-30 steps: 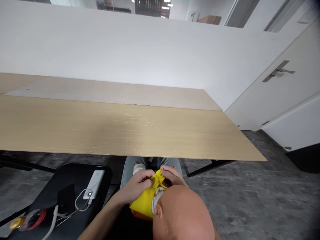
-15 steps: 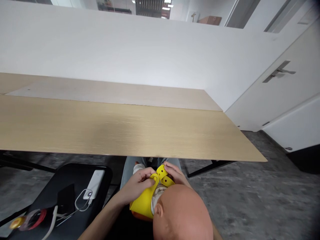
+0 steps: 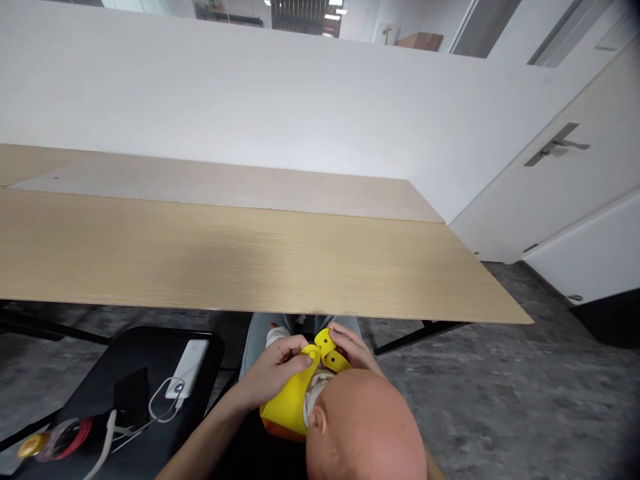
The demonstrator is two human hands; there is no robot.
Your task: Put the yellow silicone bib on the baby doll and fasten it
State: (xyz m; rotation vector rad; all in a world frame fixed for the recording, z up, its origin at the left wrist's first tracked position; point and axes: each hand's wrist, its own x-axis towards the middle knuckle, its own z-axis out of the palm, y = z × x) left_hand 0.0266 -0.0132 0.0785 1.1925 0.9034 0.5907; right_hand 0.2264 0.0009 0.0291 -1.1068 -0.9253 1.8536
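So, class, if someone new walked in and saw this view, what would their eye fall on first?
The yellow bib stands out first, at bottom centre, its strap ends between the left hand and the right hand. Right beside it, a large bald head, apparently a doll's, fills the lower edge. Above them, a long pale wooden tabletop stretches across the middle of the view.

White power bank (image 3: 189,369) beside black smartphone (image 3: 131,397)

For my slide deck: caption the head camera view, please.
Left hand and right hand hold the straps of a yellow bib by a bald head.
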